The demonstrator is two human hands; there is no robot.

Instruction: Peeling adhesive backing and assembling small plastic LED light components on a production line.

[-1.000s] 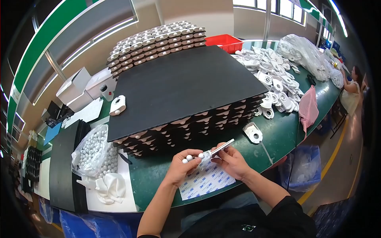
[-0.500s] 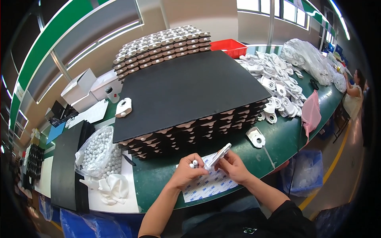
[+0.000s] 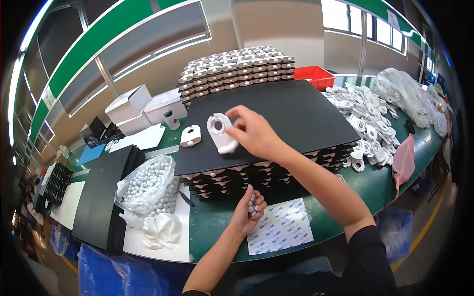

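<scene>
My right hand (image 3: 254, 132) is closed on a white plastic housing (image 3: 220, 140) with a round hole and holds it over the left front of a black sheet (image 3: 281, 116). A similar white housing (image 3: 190, 136) rests on the sheet's left edge, beside the held one. Lower down, in front of the stack, my left hand (image 3: 245, 212) has its fingers curled around several small whitish balls (image 3: 252, 206). A white release-paper sheet (image 3: 281, 229) with blue print lies on the green table just right of that hand.
Black-layered trays of white parts (image 3: 237, 74) rise behind the sheet. A bag of white balls (image 3: 148, 182) and white gloves (image 3: 160, 232) lie at left. Loose white housings (image 3: 370, 128) are heaped at right, near a red bin (image 3: 314, 76) and a pink cloth (image 3: 404, 160).
My right hand has moved away from my left, up and to the left over the black sheet, carrying the housing. My left hand keeps the balls. The whole view has shifted.
</scene>
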